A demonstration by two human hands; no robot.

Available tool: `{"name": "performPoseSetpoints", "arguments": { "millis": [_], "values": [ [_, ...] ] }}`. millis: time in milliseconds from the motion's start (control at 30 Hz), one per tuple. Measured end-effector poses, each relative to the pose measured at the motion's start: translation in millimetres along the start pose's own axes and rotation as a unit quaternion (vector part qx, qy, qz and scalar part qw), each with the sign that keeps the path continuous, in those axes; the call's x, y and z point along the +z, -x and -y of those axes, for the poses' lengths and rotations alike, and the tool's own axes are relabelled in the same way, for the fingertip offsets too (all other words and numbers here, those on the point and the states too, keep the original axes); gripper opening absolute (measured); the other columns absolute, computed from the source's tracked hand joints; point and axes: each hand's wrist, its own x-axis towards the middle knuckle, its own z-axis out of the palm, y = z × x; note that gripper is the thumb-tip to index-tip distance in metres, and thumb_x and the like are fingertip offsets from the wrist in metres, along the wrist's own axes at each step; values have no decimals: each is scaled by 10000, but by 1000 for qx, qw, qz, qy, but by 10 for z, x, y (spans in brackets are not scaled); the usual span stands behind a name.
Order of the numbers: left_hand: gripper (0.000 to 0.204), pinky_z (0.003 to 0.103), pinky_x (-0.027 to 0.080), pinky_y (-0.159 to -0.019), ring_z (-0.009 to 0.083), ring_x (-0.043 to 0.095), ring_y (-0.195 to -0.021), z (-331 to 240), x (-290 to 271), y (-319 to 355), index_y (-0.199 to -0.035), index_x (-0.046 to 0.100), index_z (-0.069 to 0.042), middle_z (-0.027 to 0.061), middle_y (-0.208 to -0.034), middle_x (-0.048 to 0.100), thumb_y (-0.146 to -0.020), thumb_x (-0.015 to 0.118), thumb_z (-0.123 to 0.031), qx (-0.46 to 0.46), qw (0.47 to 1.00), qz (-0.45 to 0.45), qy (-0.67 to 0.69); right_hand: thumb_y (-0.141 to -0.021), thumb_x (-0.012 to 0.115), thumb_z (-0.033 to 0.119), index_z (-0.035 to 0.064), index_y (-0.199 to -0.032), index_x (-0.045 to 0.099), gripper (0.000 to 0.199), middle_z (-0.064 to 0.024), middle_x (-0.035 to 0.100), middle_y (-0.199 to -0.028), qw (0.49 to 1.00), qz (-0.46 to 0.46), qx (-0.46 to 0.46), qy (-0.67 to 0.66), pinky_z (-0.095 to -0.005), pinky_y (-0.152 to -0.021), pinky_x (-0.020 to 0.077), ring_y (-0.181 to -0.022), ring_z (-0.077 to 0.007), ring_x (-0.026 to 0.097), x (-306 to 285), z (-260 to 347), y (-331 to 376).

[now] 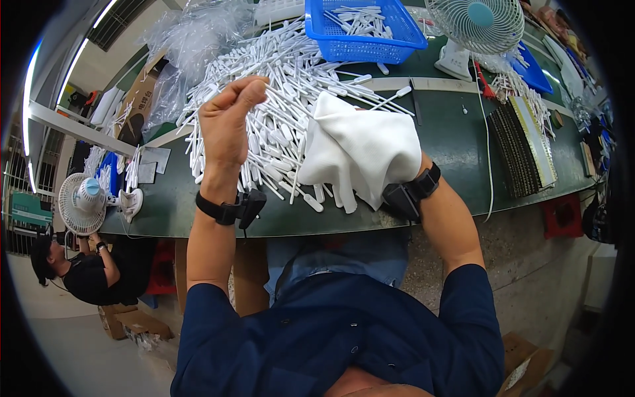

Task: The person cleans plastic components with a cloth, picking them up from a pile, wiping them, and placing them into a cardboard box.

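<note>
Left hand is pinching shut above the white plastic sticks; they're looking light, stiff, slippery. Right hand's hiding under a white cloth, can't tell its state.

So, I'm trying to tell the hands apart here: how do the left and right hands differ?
The left hand is bare, raised, fingertips pinched together above the pile of white plastic sticks; the right hand is hidden under a white cloth, resting low on the green table. Both wrists wear black straps.
</note>
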Motion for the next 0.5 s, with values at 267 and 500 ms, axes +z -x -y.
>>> {"name": "performPoseSetpoints", "arguments": {
  "millis": [267,500],
  "values": [
    [80,261,520,-804,113,645,-856,-28,55,45,-949,763,16,74,-993,730,-889,743,-33,36,999,4,-18,-971,616,129,10,-1372,561,421,-138,629,-1289,1000,0,-16,19,-325,-971,505,-1117,-233,633,22,49,-16],
    [71,280,537,-815,131,654,-886,147,126,92,-953,763,9,80,-1016,721,-898,731,-23,0,999,37,-8,-978,601,130,-16,-1370,552,421,-156,623,-1314,914,-8,151,-376,-339,-981,508,-1141,-238,636,-14,37,-5]
  ]
}}
